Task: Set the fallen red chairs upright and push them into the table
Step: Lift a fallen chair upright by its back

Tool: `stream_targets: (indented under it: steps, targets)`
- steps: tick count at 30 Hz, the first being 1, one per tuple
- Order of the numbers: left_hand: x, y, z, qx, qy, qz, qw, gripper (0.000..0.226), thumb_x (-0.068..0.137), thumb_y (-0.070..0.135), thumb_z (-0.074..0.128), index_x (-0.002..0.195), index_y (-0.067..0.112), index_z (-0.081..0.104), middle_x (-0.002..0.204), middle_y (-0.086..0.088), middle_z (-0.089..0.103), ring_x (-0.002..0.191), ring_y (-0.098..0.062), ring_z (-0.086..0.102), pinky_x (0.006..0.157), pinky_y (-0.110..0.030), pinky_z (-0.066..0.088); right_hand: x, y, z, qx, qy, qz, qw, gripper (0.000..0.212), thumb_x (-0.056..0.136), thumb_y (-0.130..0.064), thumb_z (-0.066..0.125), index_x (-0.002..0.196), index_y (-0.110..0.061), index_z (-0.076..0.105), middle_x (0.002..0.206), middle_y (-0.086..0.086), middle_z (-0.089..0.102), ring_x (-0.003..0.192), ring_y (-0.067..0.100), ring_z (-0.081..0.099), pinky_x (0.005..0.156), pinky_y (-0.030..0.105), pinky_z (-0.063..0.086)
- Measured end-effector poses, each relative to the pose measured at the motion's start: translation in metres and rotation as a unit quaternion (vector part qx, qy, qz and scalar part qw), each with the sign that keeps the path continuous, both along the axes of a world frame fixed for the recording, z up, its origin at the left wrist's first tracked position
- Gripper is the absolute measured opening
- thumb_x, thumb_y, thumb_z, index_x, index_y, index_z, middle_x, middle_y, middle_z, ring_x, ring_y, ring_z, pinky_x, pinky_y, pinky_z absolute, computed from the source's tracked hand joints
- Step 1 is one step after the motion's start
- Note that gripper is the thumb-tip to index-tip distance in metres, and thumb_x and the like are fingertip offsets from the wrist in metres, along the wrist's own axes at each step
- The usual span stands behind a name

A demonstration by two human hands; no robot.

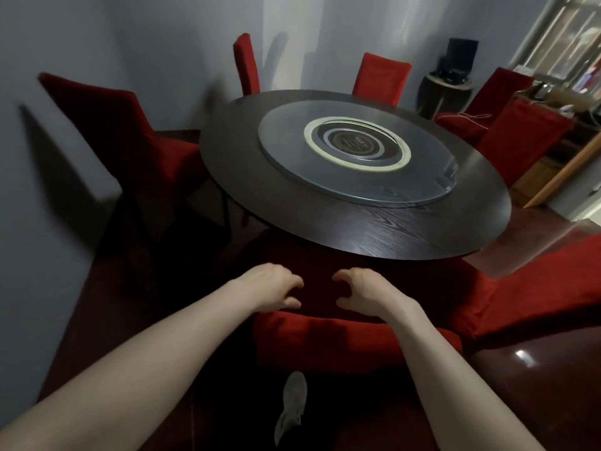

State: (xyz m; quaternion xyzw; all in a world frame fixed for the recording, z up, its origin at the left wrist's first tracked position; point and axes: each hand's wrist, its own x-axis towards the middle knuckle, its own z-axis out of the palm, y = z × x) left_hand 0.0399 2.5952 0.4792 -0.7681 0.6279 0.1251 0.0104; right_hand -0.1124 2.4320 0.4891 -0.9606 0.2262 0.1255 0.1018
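Setting: a dining room is seen from above and behind a chair, with grey walls and a glossy dark red floor (520, 379).
Table: a round dark wooden table (374, 232) fills the middle of the frame; a round glass turntable (292, 151) lies on it, with a white ring (356, 166) at its centre.
Near chair: a red-covered chair (341, 340) is seen at lower centre, upright, its back towards the camera and its dark seat reaching under the table's near edge.
Left hand: the left hand (271, 286) is held just past the top of that chair's back, fingers loosely bent and thumb apart from them; nothing is gripped, and contact with the chair cannot be told.
Right hand: the right hand (366, 289) is held beside the left with a small gap between, in the same loose, half-curled shape; nothing is gripped.
Left chair: a second red chair (117, 131) stands upright at upper left, near the wall, its seat towards the table.
Far chairs: two red chair backs, one narrow (247, 63) and one broad (382, 76), are seen upright behind the table's far edge.
Right chairs: two more red chairs (520, 135) stand close together at the table's right side.
Lower-right chair: another red chair (536, 288) lies just beside the near chair; its pose cannot be made out.
Foot: a grey shoe (292, 402) is seen at bottom centre, below the near chair.
Background: a black box on a dark round stand (445, 92), wooden shelving (553, 170) and a window (569, 34) are seen at upper right.
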Motion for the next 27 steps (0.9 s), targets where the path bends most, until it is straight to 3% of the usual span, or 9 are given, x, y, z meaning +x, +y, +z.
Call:
stream_targets:
  steps: [5, 13, 27]
  targets:
    - [0.037, 0.04, 0.035, -0.059, -0.029, 0.075, 0.995, 0.045, 0.093, 0.035, 0.06, 0.137, 0.026, 0.05, 0.127, -0.002, 0.06, 0.12, -0.022, 0.055, 0.097, -0.036, 0.047, 0.056, 0.043, 0.041, -0.047, -0.11, 0.038, 0.992, 0.047, 0.083, -0.029, 0.063, 0.13, -0.027, 0.056, 0.122, 0.003, 0.064, 0.113, 0.028, 0.059, 0.089, 0.038, 0.05]
    - [0.127, 0.112, 0.063, -0.145, -0.051, 0.184, 0.971, 0.045, 0.093, 0.025, 0.062, 0.137, 0.024, 0.051, 0.131, 0.002, 0.058, 0.123, -0.018, 0.053, 0.1, -0.037, 0.046, 0.153, 0.096, 0.069, -0.067, -0.225, 0.087, 0.968, 0.042, 0.087, -0.028, 0.059, 0.129, -0.027, 0.054, 0.113, -0.002, 0.065, 0.105, 0.025, 0.061, 0.078, 0.033, 0.047]
    - [0.358, 0.112, 0.069, -0.146, -0.068, 0.262, 0.952, 0.053, 0.09, 0.029, 0.066, 0.14, 0.027, 0.048, 0.137, 0.005, 0.053, 0.127, -0.017, 0.049, 0.1, -0.036, 0.047, 0.402, 0.071, 0.069, -0.039, -0.21, 0.158, 0.964, 0.05, 0.087, -0.03, 0.061, 0.135, -0.024, 0.05, 0.115, 0.001, 0.063, 0.105, 0.027, 0.061, 0.08, 0.034, 0.047]
